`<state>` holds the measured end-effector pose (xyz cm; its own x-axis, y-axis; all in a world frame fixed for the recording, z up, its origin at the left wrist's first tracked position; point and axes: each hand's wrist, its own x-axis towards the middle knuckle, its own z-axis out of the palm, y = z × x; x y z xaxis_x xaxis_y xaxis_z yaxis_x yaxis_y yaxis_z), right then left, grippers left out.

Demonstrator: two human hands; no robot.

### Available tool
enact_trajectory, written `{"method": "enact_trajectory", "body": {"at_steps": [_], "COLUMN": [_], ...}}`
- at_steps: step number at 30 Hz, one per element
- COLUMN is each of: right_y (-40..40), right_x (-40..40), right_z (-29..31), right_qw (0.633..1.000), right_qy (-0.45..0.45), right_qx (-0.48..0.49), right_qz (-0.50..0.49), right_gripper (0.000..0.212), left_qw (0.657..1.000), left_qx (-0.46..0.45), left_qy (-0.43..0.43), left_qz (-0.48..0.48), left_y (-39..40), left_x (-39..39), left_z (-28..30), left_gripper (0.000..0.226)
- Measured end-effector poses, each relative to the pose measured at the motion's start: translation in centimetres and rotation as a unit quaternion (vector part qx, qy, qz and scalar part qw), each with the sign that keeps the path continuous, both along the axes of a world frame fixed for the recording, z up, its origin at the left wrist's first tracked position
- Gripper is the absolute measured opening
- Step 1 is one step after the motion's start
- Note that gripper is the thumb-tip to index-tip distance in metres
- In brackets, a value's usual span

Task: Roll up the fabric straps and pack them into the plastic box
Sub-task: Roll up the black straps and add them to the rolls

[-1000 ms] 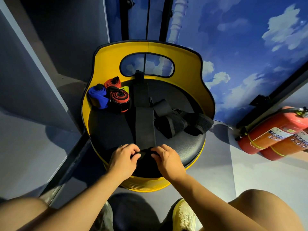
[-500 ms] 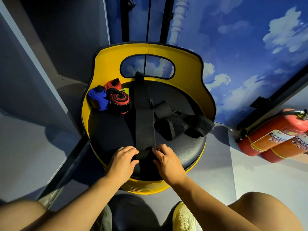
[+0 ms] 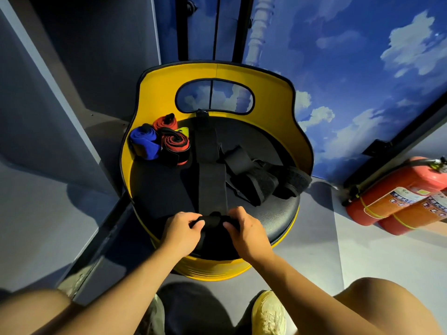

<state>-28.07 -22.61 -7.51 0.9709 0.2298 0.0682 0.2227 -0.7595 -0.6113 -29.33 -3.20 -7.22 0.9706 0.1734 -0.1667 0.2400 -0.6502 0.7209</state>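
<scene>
Both forearms reach forward from bottom of view, converging toward centre. Left hand [image 3: 182, 230] palm down, fingers [image 3: 196, 220] curled inward, thumb tucked at the inner side, pinching the left end of the black strap roll [image 3: 214, 221]. Right hand [image 3: 246, 232] mirrors it, knuckles up, fingers curled over the right end of the same roll, thumb pressing in. Hands close together, not touching. Wrists roughly level. Bare knees at both lower corners.
</scene>
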Motion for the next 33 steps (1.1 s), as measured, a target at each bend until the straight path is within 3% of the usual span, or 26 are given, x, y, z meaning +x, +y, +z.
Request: {"method": "enact_trajectory", "body": {"at_steps": [6,11,15,17,22,33], "right_y": [1.4,1.3,0.7,0.7,0.3,-0.6], "right_x": [1.6,2.1,1.4,1.4,0.7,1.0], "right_z": [0.0,-0.4,-0.5,-0.3,0.2,1.1], "right_qw": [0.997,0.998,1.0,0.999,0.995,0.997], "right_qy": [-0.043,-0.041,0.02,0.03,0.07,0.073], "right_qx": [0.003,-0.005,0.0,0.001,0.048,-0.013], "right_qz": [-0.056,-0.045,0.019,0.018,-0.044,0.022], "right_gripper": [0.014,0.024,0.052,0.058,0.043,0.022], "left_qw": [0.995,0.995,0.991,0.992,0.998,0.997], "left_qx": [-0.021,-0.024,-0.122,-0.12,-0.063,-0.024], "left_qy": [-0.032,-0.052,0.002,0.009,0.001,0.066], "left_qz": [0.094,0.082,0.049,0.041,0.016,-0.033], "left_y": [-0.8,-0.7,-0.3,-0.2,-0.1,1.1], "left_x": [1.3,1.7,1.4,1.4,0.3,0.2], "left_z": [0.5,0.2,-0.7,-0.7,-0.2,0.4], "left_gripper": [0.002,0.021,0.047,0.052,0.046,0.043]}}
